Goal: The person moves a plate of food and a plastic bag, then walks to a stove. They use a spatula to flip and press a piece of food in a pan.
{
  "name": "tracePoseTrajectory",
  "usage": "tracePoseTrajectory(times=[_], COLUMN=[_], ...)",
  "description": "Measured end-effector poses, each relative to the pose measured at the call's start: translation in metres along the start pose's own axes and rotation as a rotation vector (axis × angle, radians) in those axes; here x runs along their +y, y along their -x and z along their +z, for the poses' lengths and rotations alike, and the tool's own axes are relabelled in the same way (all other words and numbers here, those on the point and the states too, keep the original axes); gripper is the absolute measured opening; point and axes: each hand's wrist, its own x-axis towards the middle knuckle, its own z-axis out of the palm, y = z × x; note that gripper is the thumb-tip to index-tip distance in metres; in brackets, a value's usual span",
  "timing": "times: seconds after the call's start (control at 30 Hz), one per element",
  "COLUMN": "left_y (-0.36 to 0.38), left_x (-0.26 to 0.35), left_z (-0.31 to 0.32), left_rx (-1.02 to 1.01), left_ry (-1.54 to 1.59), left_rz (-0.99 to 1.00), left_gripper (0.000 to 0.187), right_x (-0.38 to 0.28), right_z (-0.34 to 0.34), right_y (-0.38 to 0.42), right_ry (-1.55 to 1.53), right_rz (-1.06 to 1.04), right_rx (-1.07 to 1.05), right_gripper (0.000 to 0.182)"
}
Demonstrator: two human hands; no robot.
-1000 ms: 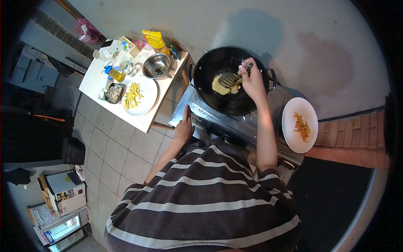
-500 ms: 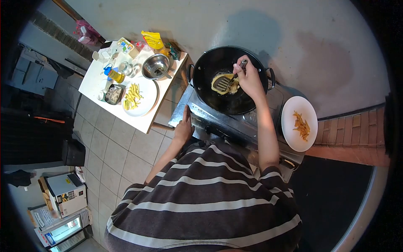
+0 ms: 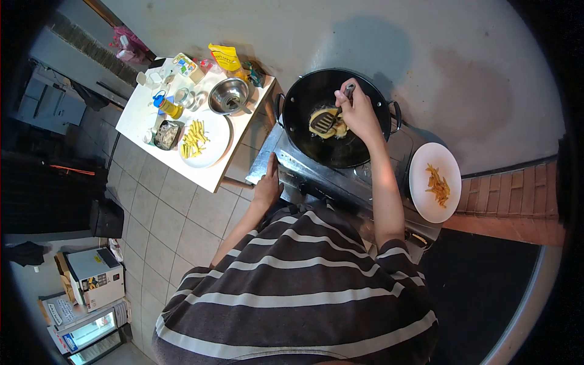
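Observation:
A black wok [image 3: 304, 97] sits on a steel stove [image 3: 340, 182]. Inside it lies a yellow egg patty [image 3: 317, 115]. My right hand [image 3: 359, 115] is shut on the handle of a slotted spatula [image 3: 325, 121], whose blade rests on the patty. My left hand [image 3: 267, 185] rests flat on the stove's front left edge, holding nothing, next to the knobs.
A white plate with fried sticks [image 3: 435, 182] stands right of the stove. The white side table [image 3: 176, 164] at left carries a plate of raw potato sticks [image 3: 198, 140], a steel bowl [image 3: 228, 96], an oil bottle [image 3: 167, 106], a yellow packet [image 3: 225, 58] and small containers. Tiled floor lies below.
The spatula blade has slid left across the patty and my right hand has shifted slightly left over the wok. My left hand has stayed on the stove edge.

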Motion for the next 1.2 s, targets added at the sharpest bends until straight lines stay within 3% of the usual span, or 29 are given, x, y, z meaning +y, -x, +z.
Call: tracePoseTrajectory(times=[0.33, 0.4, 0.63, 0.77, 0.87, 1.2], left_y=[0.001, 0.001, 0.0, -0.002, -0.002, -0.002], left_x=[0.006, 0.005, -0.001, -0.009, -0.008, -0.006], left_z=[-0.006, -0.005, -0.002, 0.005, 0.003, -0.012], left_rx=[-0.023, -0.023, 0.005, 0.006, -0.022, -0.042], left_ry=[-0.038, -0.042, 0.023, 0.018, -0.031, -0.062], left_rz=[-0.027, -0.032, 0.005, 0.028, 0.01, 0.053], left_gripper=[0.091, 0.091, 0.091, 0.09, 0.09, 0.083], right_x=[-0.011, -0.008, -0.017, -0.016, -0.018, -0.013], right_z=[0.001, 0.002, -0.015, -0.032, -0.041, -0.044], right_y=[0.002, 0.004, 0.039, 0.068, 0.082, 0.11], right_ry=[0.009, 0.045, -0.026, -0.136, -0.392, -0.362], right_rz=[0.051, 0.032, -0.058, -0.009, 0.057, 0.155], right_rx=[-0.04, 0.026, -0.03, 0.019, 0.056, 0.138], right_gripper=[0.016, 0.016, 0.015, 0.014, 0.015, 0.015])
